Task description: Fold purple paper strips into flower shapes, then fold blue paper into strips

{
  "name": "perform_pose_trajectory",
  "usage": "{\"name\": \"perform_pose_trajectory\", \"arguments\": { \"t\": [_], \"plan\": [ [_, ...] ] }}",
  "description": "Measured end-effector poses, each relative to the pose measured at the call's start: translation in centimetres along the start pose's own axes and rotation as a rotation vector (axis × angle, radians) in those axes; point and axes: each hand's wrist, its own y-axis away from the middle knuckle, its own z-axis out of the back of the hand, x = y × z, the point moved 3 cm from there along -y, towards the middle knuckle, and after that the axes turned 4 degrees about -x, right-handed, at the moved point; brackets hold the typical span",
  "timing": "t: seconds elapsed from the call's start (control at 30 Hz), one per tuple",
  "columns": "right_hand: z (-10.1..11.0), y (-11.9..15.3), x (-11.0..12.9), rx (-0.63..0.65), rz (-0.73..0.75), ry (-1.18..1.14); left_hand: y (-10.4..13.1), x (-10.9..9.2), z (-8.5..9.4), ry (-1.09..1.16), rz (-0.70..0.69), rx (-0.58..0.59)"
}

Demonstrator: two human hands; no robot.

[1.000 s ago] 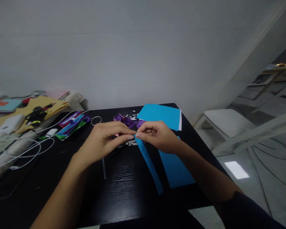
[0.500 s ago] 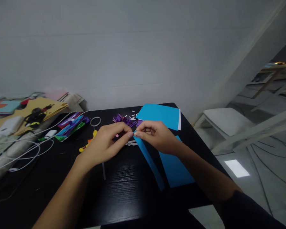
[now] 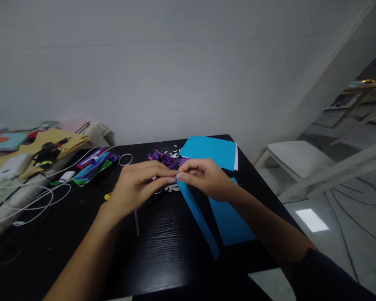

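A long, narrow blue paper strip slants down toward the table's front, its upper end pinched at my fingertips. My right hand is closed on that end between thumb and fingers. Meeting it there, my left hand pinches the same end with thumb and forefinger. To the right, partly under my right forearm, lies a blue paper piece. Behind my hands are a bunch of purple paper and small white scraps. Scissors show in part below my fingers.
Blue and white sheets lie at the back right of the black table. Left are a ring, coloured paper strips, white cables and a cluttered pile. A thin white stick lies in front. A white chair stands right.
My left hand's fingers have straightened and its thumb has shifted toward my right hand. The strip's lower end has swung slightly right and nearer to me.
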Motion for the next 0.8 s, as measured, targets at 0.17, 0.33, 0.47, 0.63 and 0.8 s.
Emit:
{"name": "perform_pose_trajectory", "arguments": {
  "t": [0.17,0.33,0.47,0.63,0.8],
  "plan": [
    [0.00,-0.03,-0.07,-0.006,0.007,-0.003,-0.14,-0.06,0.01,-0.005,0.032,0.014],
    [0.15,-0.14,-0.06,-0.013,0.023,-0.034,-0.22,-0.06,0.05,0.003,0.064,0.040],
    [0.24,-0.19,-0.16,0.003,0.012,-0.054,-0.19,-0.05,0.01,0.016,0.068,0.041],
    [0.38,-0.21,0.29,0.026,0.032,-0.086,-0.33,-0.16,-0.04,0.031,0.094,0.056],
    [0.53,-0.25,0.57,0.012,0.052,-0.085,-0.27,-0.10,-0.24,0.000,0.215,0.081]
  ]
}}
